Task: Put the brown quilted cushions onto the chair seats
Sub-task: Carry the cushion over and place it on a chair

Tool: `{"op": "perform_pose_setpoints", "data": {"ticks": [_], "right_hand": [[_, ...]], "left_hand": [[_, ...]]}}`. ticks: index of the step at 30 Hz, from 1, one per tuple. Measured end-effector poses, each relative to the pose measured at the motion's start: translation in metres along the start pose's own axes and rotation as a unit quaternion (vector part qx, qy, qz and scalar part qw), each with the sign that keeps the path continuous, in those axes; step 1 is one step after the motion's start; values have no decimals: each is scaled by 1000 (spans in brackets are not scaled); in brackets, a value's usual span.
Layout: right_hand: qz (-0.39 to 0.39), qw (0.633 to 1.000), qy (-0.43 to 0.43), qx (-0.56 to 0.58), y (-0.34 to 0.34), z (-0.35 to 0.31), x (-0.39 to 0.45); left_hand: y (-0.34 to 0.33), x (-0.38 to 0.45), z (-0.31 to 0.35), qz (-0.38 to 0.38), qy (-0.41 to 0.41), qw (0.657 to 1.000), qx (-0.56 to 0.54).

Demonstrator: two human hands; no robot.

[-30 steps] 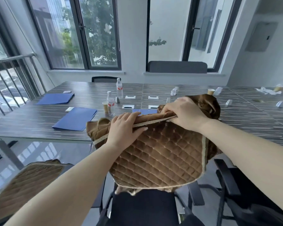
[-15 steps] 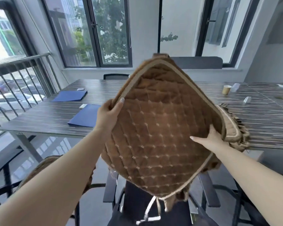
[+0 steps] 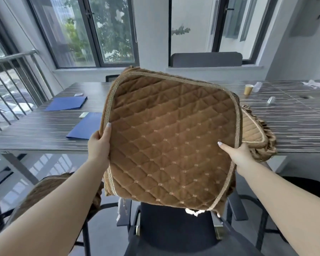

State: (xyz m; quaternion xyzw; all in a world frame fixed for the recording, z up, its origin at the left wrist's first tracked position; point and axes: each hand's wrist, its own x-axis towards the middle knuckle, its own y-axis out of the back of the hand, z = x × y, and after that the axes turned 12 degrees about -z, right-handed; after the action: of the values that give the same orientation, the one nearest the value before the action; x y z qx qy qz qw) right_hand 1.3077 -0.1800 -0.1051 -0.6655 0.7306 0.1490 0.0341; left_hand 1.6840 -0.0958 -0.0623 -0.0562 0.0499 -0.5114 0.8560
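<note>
A person holds a brown quilted cushion (image 3: 172,143) up in the air with both hands, its diamond-stitched face toward the camera and its beige braided trim running round the edge. The left hand (image 3: 99,145) grips the cushion's left edge, thumb on the front and fingers wrapped out of sight behind. The right hand (image 3: 237,154) grips the lower right edge the same way, thumb pressed on the front. The cushion hangs above the seat of a black office chair (image 3: 175,228), not touching it.

A second brown cushion (image 3: 255,133) with a ruffled border lies on the bench (image 3: 35,130) just behind the right hand. A third quilted cushion (image 3: 42,193) already lies on a chair at the lower left, partly hidden by the left forearm.

The long bench has a dark striped wood-grain top. On it lie two blue folders (image 3: 85,126), and at the far right a paper cup (image 3: 248,89). No writing or labels can be read. Behind are white walls, tall dark-framed windows with trees outside, and a metal railing (image 3: 13,58) on the left.
</note>
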Motion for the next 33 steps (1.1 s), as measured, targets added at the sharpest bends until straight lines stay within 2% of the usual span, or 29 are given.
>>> {"op": "perform_pose_setpoints", "data": {"ticks": [9,14,18,24,28,33], "right_hand": [[1,989,-110,-97,-10,82,-16],[8,972,-183,-149,-12,147,-2],[0,954,-235,-189,-14,188,21],[40,939,-257,-225,-30,229,68],[69,924,-251,-280,-51,257,120],[54,931,-234,-276,-80,306,173]], "left_hand": [[24,-23,-132,22,179,983,34],[35,-41,-199,11,313,949,45],[26,-46,-243,27,380,921,77],[3,-23,-296,29,392,910,128],[-27,9,-331,17,372,903,215],[-41,49,-393,6,359,883,301]]}}
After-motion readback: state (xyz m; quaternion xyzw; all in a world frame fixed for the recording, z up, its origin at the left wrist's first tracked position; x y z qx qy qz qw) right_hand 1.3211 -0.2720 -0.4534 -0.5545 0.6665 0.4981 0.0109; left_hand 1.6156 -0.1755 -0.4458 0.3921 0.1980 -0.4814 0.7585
